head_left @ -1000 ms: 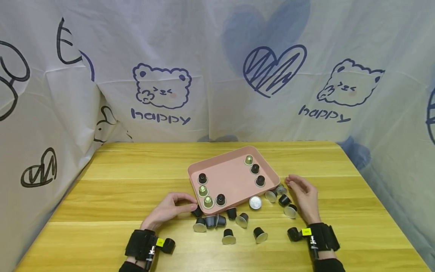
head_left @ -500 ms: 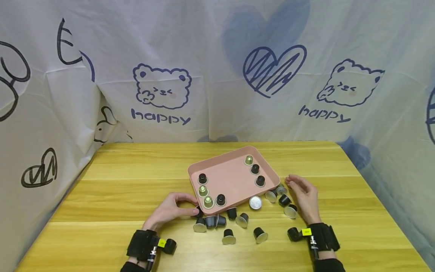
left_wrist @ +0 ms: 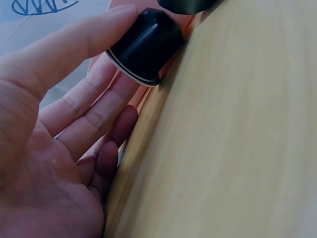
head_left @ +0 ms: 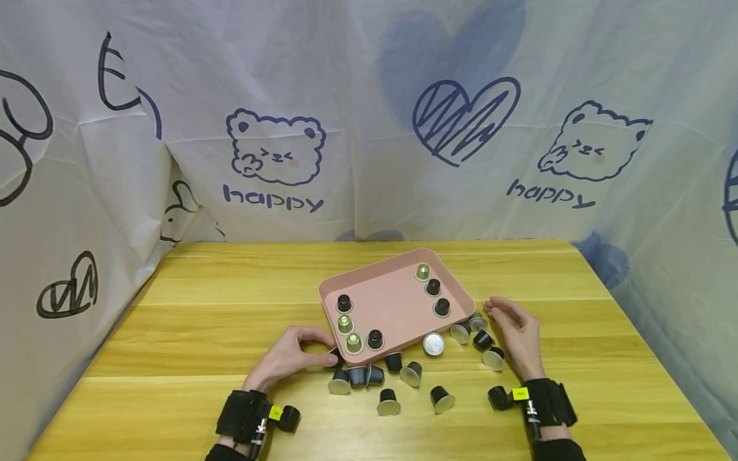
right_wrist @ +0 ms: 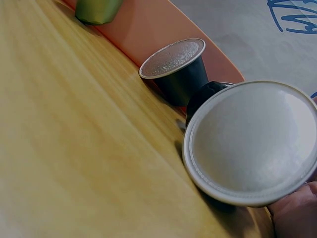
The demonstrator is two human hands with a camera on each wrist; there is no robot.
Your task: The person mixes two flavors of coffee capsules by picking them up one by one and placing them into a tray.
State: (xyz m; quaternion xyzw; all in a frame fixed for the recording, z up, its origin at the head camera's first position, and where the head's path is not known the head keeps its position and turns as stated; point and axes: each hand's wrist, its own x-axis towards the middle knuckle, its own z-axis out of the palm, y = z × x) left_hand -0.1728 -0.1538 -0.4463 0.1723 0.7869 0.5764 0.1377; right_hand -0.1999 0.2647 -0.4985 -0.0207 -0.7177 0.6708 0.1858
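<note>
My left hand is at the left corner of the pink tray, thumb and fingers pinching a black coffee capsule. In the head view, the thumb partly hides that capsule. My right hand rests on the table by the tray's right corner, fingers loosely curled and holding nothing. Beside it lie several capsules, among them a black capsule and one with its foil lid filling much of the right wrist view. Inside the tray, black and green capsules stand lid down, such as a green capsule near the front left.
Along the tray's front side lie more loose capsules, including a dark capsule and a capsule with its silver lid up. Two others, a left capsule and a right capsule, lie nearer. A white printed cloth hangs behind the wooden table.
My left hand has shifted slightly right, and its thumb has closed onto the black capsule at the tray corner. The right hand has stayed in place.
</note>
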